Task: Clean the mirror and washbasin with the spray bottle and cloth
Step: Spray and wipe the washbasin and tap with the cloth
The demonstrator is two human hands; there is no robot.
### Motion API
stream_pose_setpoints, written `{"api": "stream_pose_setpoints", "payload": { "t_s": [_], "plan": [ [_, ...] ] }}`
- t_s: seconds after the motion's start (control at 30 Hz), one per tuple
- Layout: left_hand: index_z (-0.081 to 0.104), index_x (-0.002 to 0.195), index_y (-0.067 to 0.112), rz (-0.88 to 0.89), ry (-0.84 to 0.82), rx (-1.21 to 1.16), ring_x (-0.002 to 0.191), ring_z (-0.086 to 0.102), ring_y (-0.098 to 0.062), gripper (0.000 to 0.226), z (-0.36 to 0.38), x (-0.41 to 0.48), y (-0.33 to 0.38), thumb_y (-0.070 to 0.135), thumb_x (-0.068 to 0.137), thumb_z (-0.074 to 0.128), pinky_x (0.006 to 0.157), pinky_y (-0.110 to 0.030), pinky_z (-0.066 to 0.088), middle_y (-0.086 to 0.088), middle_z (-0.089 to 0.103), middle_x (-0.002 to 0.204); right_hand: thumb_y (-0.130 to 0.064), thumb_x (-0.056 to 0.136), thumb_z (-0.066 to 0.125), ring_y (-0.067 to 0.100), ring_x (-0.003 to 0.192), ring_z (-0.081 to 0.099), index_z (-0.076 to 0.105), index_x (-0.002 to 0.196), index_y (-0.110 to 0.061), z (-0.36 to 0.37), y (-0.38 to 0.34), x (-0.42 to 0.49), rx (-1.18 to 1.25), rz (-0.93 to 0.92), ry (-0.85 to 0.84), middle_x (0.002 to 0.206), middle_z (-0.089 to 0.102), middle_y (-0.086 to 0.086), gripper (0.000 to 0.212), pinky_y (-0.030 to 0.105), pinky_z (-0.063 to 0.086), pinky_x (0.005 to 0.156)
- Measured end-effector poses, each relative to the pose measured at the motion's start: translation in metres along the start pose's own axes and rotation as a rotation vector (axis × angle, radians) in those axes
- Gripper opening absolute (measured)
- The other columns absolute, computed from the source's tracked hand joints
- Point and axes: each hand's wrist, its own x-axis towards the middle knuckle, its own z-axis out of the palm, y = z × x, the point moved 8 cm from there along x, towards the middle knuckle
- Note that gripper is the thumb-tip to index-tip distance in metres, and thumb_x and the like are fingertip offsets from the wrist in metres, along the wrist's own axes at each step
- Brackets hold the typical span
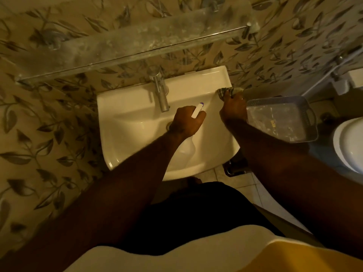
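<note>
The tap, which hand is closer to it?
Left. The left hand, holding the spray bottle, is just in front of the tap, beside its spout. The right hand presses the cloth on the washbasin rim further right.

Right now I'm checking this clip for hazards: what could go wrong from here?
The right hand rubs the cloth on the washbasin edge beside the plastic basket, so an elbow swing might knock it. The left hand holds the spray bottle near the tap and could bump it.
</note>
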Motion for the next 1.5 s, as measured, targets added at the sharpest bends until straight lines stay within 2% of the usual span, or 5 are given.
{"api": "stream_pose_setpoints", "payload": {
  "t_s": [0.13, 0.53, 1.03, 1.33, 1.5],
  "plan": [
    [0.056, 0.066, 0.01, -0.039, 0.004, -0.025, 0.058, 0.063, -0.031, 0.029, -0.006, 0.007, -0.003, 0.026, 0.091, 0.055, 0.058, -0.048, 0.059, -0.009, 0.059, 0.062, -0.013, 0.1, 0.038, 0.048, 0.136, 0.038, 0.036, 0.154, -0.014, 0.0, -0.022, 0.034, -0.018, -0.093, -0.091, 0.152, 0.034, 0.025, 0.054, 0.056, 0.037, 0.108],
    [0.05, 0.057, 0.011, -0.08, 0.099, -0.029, 0.052, 0.059, -0.026, 0.036, -0.027, 0.003, -0.043, 0.025, 0.09, 0.053, 0.054, -0.037, 0.051, -0.007, 0.057, 0.054, -0.036, 0.11, 0.033, 0.045, 0.145, 0.032, 0.019, 0.16, -0.006, 0.029, -0.081, 0.06, 0.153, 0.02, -0.047, 0.163, 0.025, 0.026, 0.06, 0.053, 0.028, 0.12],
    [0.055, 0.059, 0.016, -0.229, 0.197, -0.027, 0.048, 0.061, -0.024, 0.031, -0.072, -0.031, -0.107, 0.036, 0.082, 0.05, 0.051, -0.045, 0.057, -0.004, 0.06, 0.057, -0.034, 0.106, 0.042, 0.039, 0.128, 0.05, 0.036, 0.152, -0.021, 0.079, -0.175, -0.031, 0.097, -0.355, -0.164, 0.148, 0.042, 0.018, 0.048, 0.049, 0.051, 0.097],
    [0.047, 0.053, 0.022, -0.273, 0.276, -0.032, 0.047, 0.056, -0.018, 0.034, -0.093, -0.049, -0.129, 0.028, 0.087, 0.054, 0.051, -0.037, 0.053, 0.001, 0.055, 0.054, -0.026, 0.105, 0.039, 0.022, 0.094, 0.061, 0.044, 0.125, -0.02, 0.105, -0.162, -0.055, 0.471, -0.059, -0.199, 0.112, 0.057, 0.005, 0.022, 0.044, 0.058, 0.087],
    [0.058, 0.065, 0.017, -0.303, 0.297, -0.057, 0.053, 0.063, -0.021, 0.027, -0.096, -0.052, -0.142, 0.028, 0.089, 0.056, 0.055, -0.036, 0.058, -0.004, 0.063, 0.062, -0.049, 0.101, 0.035, 0.034, 0.113, 0.06, 0.043, 0.13, -0.021, 0.116, -0.183, -0.087, 0.357, -0.226, -0.162, 0.123, 0.058, 0.01, 0.042, 0.051, 0.051, 0.1]
  ]
}}
